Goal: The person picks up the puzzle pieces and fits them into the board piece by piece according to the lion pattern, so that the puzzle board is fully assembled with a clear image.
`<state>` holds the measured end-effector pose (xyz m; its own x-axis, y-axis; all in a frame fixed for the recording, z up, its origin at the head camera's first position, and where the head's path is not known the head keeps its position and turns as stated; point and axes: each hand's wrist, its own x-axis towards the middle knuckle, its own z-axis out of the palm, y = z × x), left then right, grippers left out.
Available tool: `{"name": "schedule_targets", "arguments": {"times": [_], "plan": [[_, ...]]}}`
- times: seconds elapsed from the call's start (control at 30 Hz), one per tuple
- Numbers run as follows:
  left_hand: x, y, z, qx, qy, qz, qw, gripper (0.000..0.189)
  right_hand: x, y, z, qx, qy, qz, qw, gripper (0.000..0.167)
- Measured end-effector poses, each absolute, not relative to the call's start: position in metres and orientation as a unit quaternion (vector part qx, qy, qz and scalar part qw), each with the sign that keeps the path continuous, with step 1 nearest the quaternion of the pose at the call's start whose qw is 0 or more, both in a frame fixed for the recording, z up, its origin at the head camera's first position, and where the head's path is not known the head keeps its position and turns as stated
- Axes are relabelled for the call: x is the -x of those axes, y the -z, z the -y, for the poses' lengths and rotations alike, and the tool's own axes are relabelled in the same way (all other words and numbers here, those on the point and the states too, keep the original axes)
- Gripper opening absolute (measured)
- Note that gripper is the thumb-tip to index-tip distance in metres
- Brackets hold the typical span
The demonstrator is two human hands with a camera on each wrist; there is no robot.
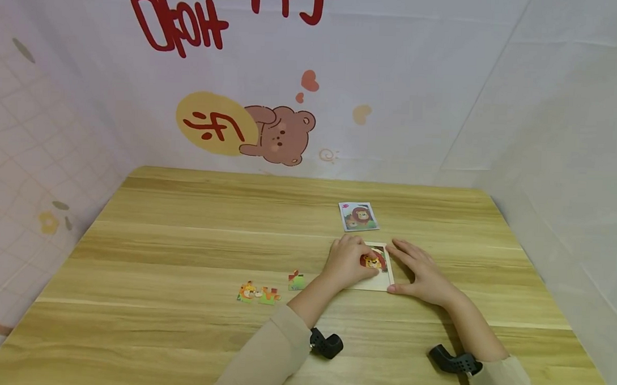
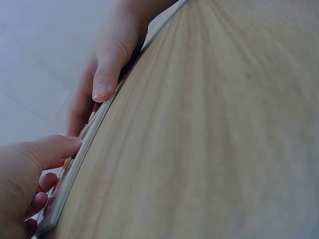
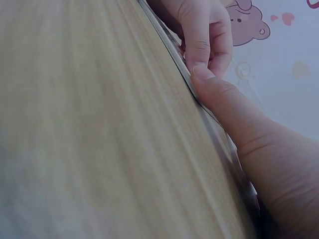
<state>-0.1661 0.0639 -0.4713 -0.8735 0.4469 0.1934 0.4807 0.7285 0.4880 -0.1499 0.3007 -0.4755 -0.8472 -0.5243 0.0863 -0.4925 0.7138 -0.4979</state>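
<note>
A small pale puzzle tray (image 1: 384, 283) lies on the table in the head view, with a lion-face puzzle piece (image 1: 372, 263) in its upper right part. My left hand (image 1: 344, 263) reaches over the tray's left side and hides it. Its thumb and forefinger are at either side of the lion-face piece. The left wrist view shows that thumb low over the tray's surface, the other fingers bent. My right hand (image 1: 422, 277) rests along the tray's right side, fingers near the upper corner and thumb touching the lower one. From the right wrist, this thumb lies extended against the tray edge.
Beyond the tray lies a picture card (image 1: 359, 217) with lions on it. To the left are loose puzzle pieces: a green one (image 1: 296, 281), an orange-and-green one (image 1: 268, 295) and one with an animal face (image 1: 246, 292). A printed cloth (image 1: 404, 77) hangs behind the wooden table (image 1: 159, 238).
</note>
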Motion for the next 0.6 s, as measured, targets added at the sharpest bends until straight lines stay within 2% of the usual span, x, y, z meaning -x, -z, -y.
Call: {"name": "schedule_targets", "arguments": {"times": [0.6], "plan": [[0.1621,0.4670,-0.0644,0.244,0.270,0.931,0.033,0.028,0.1499,0.4773,-0.3019,0.277,0.258,-0.925,0.027,0.091]]}}
